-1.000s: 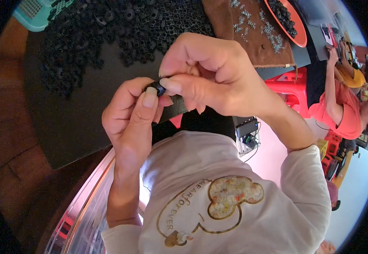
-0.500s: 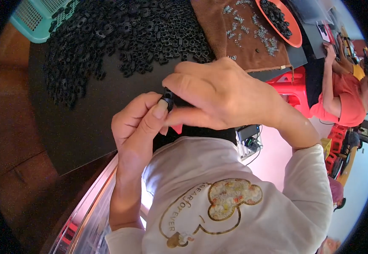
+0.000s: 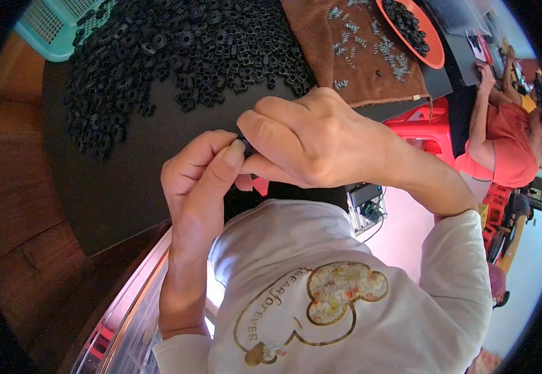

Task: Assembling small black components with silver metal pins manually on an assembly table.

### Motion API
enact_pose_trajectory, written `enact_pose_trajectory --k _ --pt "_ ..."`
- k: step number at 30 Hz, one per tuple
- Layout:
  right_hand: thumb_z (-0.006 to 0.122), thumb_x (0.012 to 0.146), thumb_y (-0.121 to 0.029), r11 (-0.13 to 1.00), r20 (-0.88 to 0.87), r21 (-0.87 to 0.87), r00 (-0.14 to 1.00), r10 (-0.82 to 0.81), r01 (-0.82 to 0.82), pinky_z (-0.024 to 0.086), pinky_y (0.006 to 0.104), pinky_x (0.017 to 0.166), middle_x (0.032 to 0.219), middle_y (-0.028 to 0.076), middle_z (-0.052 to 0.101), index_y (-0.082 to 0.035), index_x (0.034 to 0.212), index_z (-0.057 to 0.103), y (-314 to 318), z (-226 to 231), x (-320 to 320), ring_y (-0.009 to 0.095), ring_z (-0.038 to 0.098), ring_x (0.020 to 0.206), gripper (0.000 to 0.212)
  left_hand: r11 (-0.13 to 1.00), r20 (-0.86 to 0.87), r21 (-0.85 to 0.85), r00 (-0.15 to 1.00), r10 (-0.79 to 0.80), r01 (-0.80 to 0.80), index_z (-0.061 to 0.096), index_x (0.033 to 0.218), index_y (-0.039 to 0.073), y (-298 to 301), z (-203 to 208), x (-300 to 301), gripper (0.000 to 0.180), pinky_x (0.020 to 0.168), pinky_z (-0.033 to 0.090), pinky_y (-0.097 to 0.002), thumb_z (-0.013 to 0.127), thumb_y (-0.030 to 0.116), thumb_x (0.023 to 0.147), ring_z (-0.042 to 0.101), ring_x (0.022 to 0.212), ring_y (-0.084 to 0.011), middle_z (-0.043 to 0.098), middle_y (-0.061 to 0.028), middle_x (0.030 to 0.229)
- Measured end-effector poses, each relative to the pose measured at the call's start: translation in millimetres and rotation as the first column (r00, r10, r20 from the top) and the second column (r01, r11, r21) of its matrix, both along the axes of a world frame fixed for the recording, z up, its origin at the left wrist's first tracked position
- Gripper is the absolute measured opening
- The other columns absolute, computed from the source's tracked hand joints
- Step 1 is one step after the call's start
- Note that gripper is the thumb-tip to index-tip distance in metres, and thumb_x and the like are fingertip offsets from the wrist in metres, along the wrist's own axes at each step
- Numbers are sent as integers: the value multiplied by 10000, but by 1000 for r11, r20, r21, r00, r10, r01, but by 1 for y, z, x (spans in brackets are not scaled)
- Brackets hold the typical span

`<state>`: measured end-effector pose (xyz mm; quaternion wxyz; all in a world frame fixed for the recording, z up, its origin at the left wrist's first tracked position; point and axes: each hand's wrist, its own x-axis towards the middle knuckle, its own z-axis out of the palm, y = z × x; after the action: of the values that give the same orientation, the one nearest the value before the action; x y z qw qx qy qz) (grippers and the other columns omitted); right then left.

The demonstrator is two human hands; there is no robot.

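Between my two hands sits a small black plastic part (image 3: 246, 148), mostly covered by fingers. My left hand (image 3: 199, 168) pinches it with the thumb pressed on top. From the other side my right hand (image 3: 311, 140) closes on the same part, thumb and curled forefinger against it. Whether a second small piece is in the right fingers is hidden. Beyond my hands spreads a big heap of similar black plastic parts (image 3: 202, 47) on the dark table (image 3: 140, 199).
A brown cloth (image 3: 371, 87) carries scattered metal springs (image 3: 386, 53). An orange plate (image 3: 434, 55) of small black pieces stands at the far right, a green basket (image 3: 49, 37) at the far left. A red stool (image 3: 430, 128) and a seated person (image 3: 508, 137) are to the right.
My right hand has closed in on the black part, its fingers curling tighter and covering more of it. My left hand has shifted slightly left.
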<state>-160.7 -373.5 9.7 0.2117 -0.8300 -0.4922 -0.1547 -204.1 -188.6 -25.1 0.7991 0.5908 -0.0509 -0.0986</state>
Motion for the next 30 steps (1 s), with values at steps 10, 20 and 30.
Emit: enact_pose_trajectory --k 10,20,30 --pt "779 727 -259 998 57 -8 996 -68 69 429 311 399 751 73 544 25 942 561 3 -1 -6 189 575 509 418 995 10 -84 999 51 -50 630 1025 -51 0 -8 -4 231 550 472 -235 543 146 944 585 604 -125 654 -80 764" --pt "641 782 -240 998 19 -32 999 -46 47 490 362 442 679 117 542 -6 749 539 8 8 -5 262 611 550 257 988 -49 -135 996 75 -81 630 915 -33 -1 2 -5 169 608 424 -213 536 102 952 521 640 -75 606 -32 752" --pt "542 907 -203 941 -546 329 829 120 80 473 440 521 630 137 580 -15 715 514 0 7 3 367 596 590 269 998 111 24 992 54 -57 627 951 -19 -5 -3 -6 151 621 423 -201 541 105 960 520 666 -63 628 -32 816"
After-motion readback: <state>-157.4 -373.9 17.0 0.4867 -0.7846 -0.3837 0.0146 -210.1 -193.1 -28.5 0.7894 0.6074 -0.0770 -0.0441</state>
